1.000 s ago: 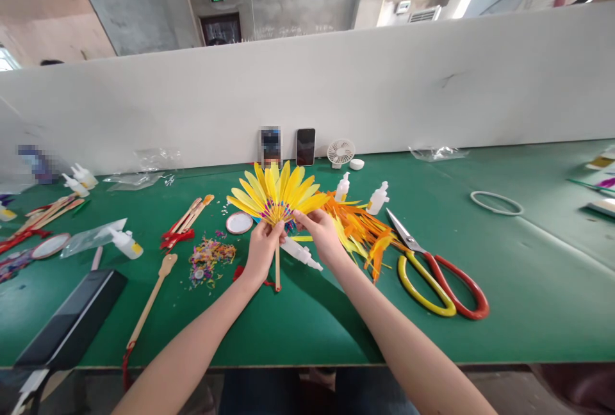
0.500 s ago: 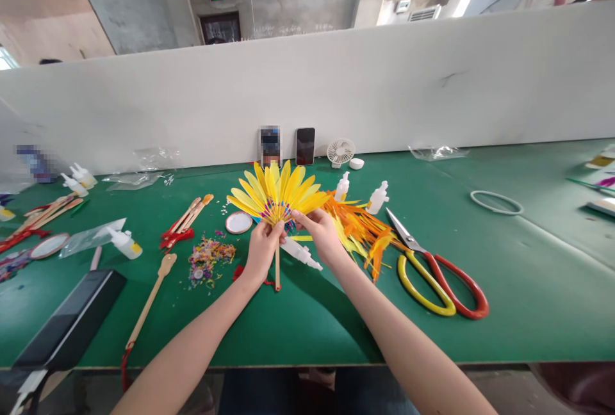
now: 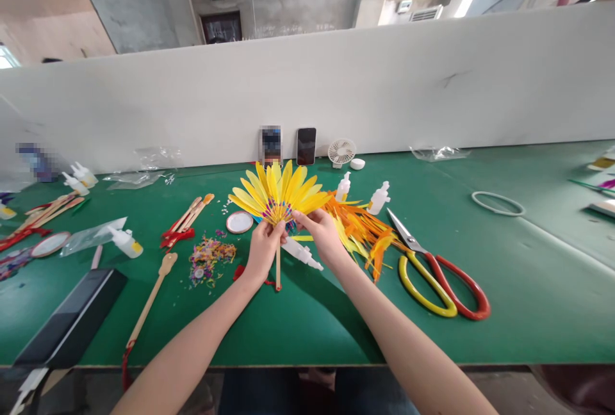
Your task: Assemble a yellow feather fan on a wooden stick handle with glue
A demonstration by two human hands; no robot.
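Note:
A fan of yellow feathers [image 3: 276, 186] on a wooden stick stands upright in front of me, its base showing pink, purple and blue bits. My left hand [image 3: 263, 243] is closed round the top of the stick, thumb across the front. From the right, my right hand [image 3: 321, 229] pinches the fan's edge near the feather bases; its fingertips are partly hidden. Under the hands lies a white glue bottle [image 3: 302, 252]. Loose orange and yellow feathers [image 3: 368, 229] are heaped just right of my right hand.
Large scissors [image 3: 427, 268] with yellow and red handles lie at right. Glue bottles [image 3: 379, 198] stand behind the feathers. On the left are coloured scraps [image 3: 211, 258], a wooden stick [image 3: 151, 300] and a black box [image 3: 72, 319]. A phone [image 3: 306, 146] and small fan [image 3: 341, 152] stand by the white partition [image 3: 307, 95].
Both hands keep their hold on the feather fan with almost no movement. The whole view has shifted very slightly.

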